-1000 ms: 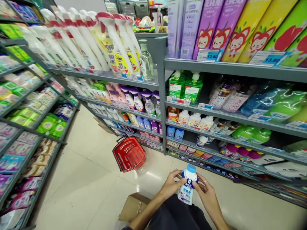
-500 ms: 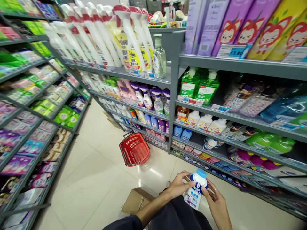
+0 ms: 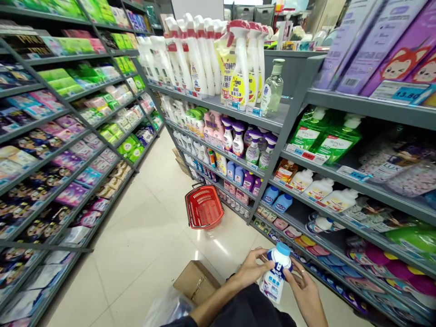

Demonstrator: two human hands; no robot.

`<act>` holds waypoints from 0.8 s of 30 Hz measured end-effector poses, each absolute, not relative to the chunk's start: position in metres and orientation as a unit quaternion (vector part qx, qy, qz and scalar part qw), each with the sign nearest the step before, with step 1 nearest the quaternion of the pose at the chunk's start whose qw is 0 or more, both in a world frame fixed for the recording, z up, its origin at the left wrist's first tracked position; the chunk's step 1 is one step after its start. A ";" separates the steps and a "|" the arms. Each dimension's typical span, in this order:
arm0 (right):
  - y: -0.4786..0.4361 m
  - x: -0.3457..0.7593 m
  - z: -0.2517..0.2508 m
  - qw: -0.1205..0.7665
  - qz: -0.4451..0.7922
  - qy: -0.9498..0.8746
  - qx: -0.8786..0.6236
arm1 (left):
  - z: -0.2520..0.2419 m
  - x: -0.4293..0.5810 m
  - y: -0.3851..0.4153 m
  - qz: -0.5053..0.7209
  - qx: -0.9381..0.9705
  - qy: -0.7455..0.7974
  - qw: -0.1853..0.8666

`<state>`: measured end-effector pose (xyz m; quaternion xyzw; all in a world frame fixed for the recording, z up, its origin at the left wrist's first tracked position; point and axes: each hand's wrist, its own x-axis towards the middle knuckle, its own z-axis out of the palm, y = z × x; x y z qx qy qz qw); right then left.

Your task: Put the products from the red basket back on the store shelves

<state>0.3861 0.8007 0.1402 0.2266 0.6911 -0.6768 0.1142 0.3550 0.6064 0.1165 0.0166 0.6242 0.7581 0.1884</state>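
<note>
A white bottle (image 3: 272, 284) with a light blue cap and a dark blue and white label is held up between both hands, low in the view. My left hand (image 3: 254, 268) grips its left side near the shoulder, thumb on the front of the label. On the opposite side my right hand (image 3: 301, 279) closes around the bottle, its thumb also on the label and a ring on one finger. The bottle tilts slightly, cap upward. Parts of the fingers behind the bottle are hidden.
A red shopping basket (image 3: 205, 209) stands on the tiled floor ahead. Near my left arm lie a cardboard box (image 3: 196, 282) and a clear plastic bag (image 3: 166, 309). Shelves with spray bottles (image 3: 238, 68) and pump bottles (image 3: 335, 141) rise at the right; packaged goods (image 3: 73, 193) line the left.
The camera view has turned left, so the shelves and basket appear farther right and more of the left shelving shows. Both hands still hold the bottle in nearly the same place.
</note>
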 end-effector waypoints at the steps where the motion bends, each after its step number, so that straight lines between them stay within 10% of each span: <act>1: 0.798 0.386 0.141 0.116 -0.674 0.693 0.228 | 0.117 0.356 0.604 0.759 0.015 0.625 0.184; 16: 0.780 0.388 0.104 0.164 -0.703 0.674 0.157 | 0.115 0.356 0.572 0.725 0.042 0.645 0.237; 24: 0.715 0.338 0.102 0.071 -0.663 0.685 0.293 | 0.078 0.164 0.383 0.583 0.003 0.805 0.108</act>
